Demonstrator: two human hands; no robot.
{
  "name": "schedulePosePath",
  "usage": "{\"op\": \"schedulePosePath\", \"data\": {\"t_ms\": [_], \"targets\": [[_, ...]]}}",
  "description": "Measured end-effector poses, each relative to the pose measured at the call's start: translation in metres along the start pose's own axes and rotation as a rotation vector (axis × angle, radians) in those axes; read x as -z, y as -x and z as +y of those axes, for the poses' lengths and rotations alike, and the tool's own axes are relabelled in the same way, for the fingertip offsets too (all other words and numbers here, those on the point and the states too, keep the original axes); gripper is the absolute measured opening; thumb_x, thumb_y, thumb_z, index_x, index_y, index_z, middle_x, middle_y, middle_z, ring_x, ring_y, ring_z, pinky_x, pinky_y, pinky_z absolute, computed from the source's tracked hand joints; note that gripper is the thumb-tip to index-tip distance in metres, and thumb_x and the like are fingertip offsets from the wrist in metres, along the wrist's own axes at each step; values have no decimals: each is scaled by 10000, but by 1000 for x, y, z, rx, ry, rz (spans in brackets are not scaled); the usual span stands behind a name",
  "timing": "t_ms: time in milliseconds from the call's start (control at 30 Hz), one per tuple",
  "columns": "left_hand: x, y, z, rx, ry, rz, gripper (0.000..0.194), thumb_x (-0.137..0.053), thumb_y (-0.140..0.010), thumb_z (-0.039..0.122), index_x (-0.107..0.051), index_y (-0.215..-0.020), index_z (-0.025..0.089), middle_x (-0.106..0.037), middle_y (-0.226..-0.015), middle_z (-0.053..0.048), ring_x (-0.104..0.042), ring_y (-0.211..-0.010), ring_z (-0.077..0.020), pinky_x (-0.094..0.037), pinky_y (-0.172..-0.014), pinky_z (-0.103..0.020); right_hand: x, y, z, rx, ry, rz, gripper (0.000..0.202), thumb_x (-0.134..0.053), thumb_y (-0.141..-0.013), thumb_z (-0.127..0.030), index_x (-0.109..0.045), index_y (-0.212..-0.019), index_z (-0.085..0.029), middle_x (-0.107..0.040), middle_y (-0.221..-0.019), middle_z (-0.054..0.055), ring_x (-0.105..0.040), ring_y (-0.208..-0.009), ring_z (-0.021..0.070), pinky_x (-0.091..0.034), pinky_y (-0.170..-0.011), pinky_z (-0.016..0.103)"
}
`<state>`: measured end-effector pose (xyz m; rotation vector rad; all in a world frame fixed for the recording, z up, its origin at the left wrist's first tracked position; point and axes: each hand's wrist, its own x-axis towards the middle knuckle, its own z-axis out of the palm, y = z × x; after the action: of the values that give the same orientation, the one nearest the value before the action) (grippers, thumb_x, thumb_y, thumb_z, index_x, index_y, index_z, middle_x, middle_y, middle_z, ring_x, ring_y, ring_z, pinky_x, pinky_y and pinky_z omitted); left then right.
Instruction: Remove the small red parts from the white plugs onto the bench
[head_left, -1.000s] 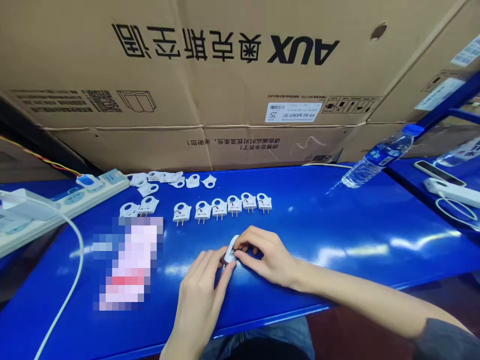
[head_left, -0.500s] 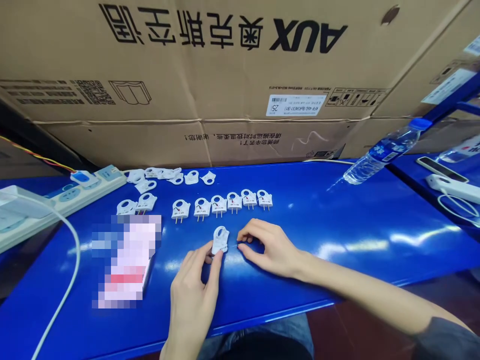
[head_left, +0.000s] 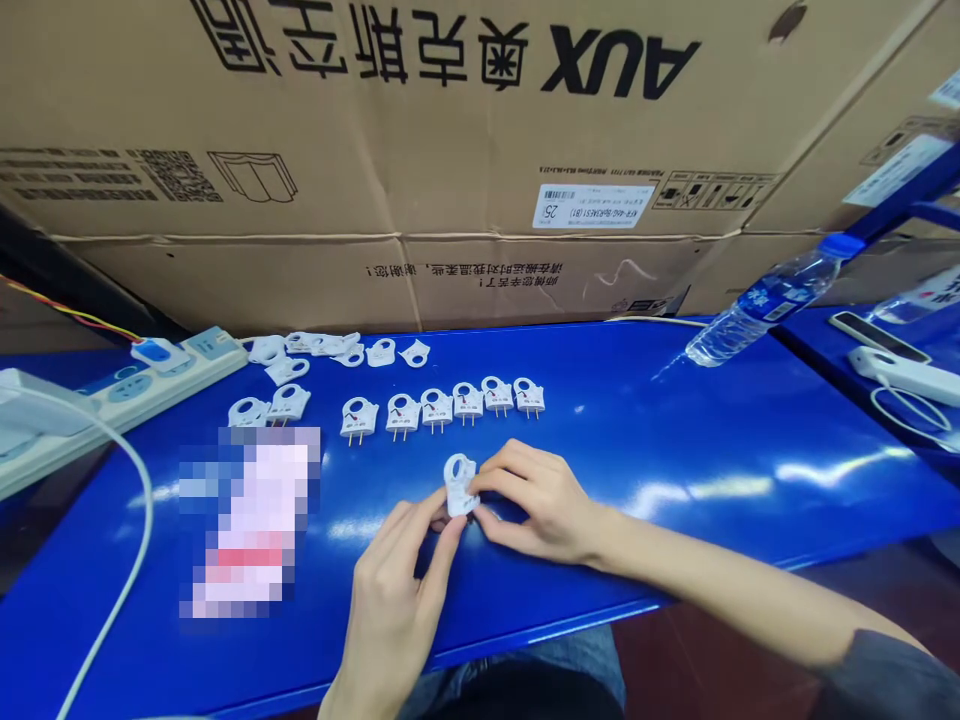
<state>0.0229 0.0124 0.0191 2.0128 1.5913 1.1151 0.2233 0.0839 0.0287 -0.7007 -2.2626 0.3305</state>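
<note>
My left hand (head_left: 405,580) pinches a small white plug housing (head_left: 458,482) with a ring-shaped top between thumb and fingers, just above the blue tabletop. From the right, my right hand (head_left: 536,500) reaches in, its index fingertip on the housing's front and its thumb at the lower right edge. Whatever lies between those right fingertips is too small or hidden to make out. Beyond the hands stands a row of white two-pin plugs (head_left: 436,410), pins toward me, with small dark and red marks inside. Loose white ring-topped covers (head_left: 382,352) lie farther back.
A large cardboard box (head_left: 450,150) walls off the back of the blue table (head_left: 637,430). To the left are a power strip (head_left: 161,370), a white cable (head_left: 139,560) and a blurred pinkish item (head_left: 255,530). A water bottle (head_left: 772,300) leans at back right, near a phone (head_left: 879,338).
The plug housing in my left hand has moved slightly right. My right fingers, apart from it before with a thin glint at their tips, now touch it.
</note>
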Motion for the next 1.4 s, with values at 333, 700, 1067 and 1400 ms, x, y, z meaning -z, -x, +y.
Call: {"op": "schedulePosePath", "data": {"t_ms": [333,700,1067,1400], "targets": [[-2,2,-2,66,-46,-59,305,-534,-1038,367,-673,-1287,260,-697,-908,-29,-668,-825,-180,-545,-645,-276,77,-5,72,-473,443,-90,96,-651,-910,-258,-682,-982,-203,-710,-944,39,-672,-897,212,-473,-765,307],[-3,0,-2,35,-71,-43,295,-539,-1034,374,-680,-1264,254,-695,-899,-21,-667,-820,-176,-569,-747,-308,89,-4,72,-560,541,-353,243,-596,-910,-202,-659,-1144,-209,-689,-1074,64,-651,-931,215,-418,-704,284],[-3,1,-3,28,-88,-48,288,-528,-1040,368,-663,-1268,256,-693,-903,-18,-669,-819,-178,-563,-726,-310,60,-6,60,-415,539,-227,72,-592,-967,-249,-640,-954,-198,-652,-880,48,-591,-833,214,-406,-679,303],[-2,0,-2,28,-98,-49,308,-487,-1058,388,-655,-1270,243,-722,-974,-40,-690,-904,-208,-571,-849,-365,26,-7,10,-56,102,53,70,-623,-937,-186,-633,-1005,-203,-700,-872,32,-625,-770,169,-513,-695,298]]}}
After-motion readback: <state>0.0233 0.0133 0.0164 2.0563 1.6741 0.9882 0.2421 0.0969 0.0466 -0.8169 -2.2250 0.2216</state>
